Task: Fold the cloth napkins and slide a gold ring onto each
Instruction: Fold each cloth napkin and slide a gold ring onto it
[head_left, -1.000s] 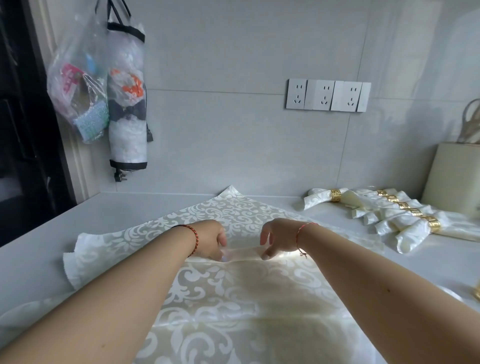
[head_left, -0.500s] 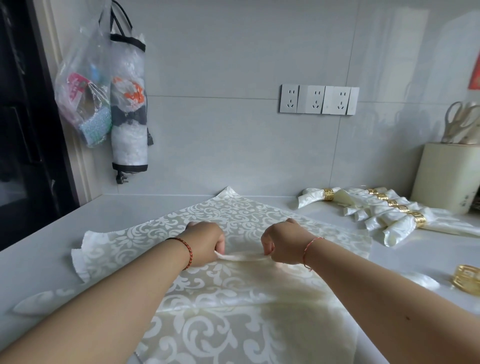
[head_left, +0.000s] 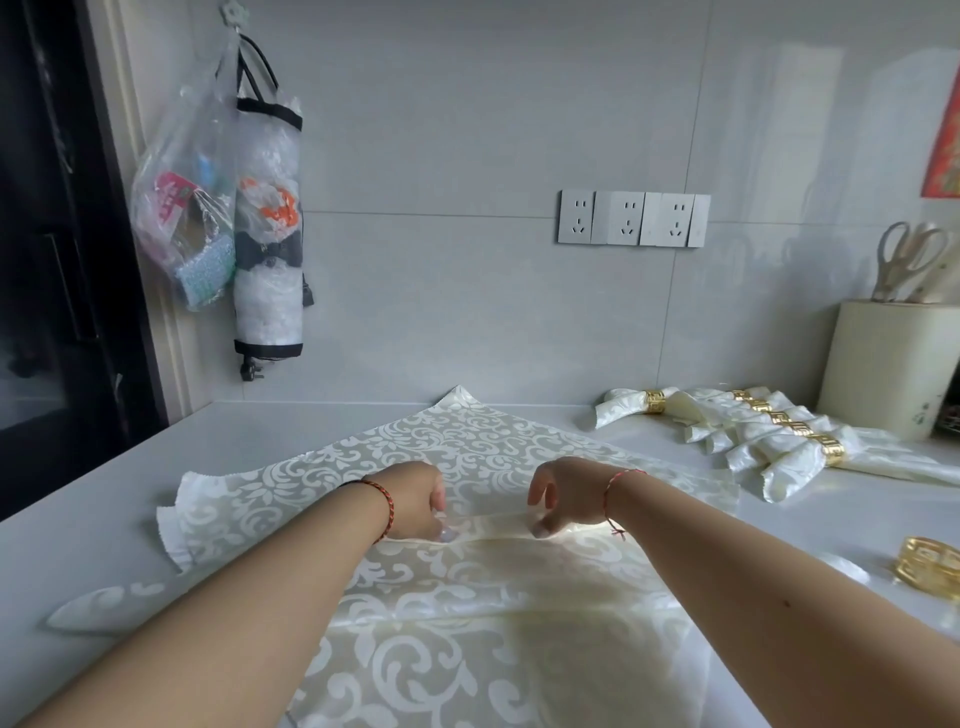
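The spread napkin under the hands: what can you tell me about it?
The napkin is cream cloth with a glossy white scroll pattern and pinked edges. It lies spread on the pale counter, one corner toward the wall. A raised pleat runs across its middle, pinched by the left hand and right hand.

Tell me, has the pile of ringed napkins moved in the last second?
No. The ringed napkins lie in the same spot beside the cream container; only the camera shifted.
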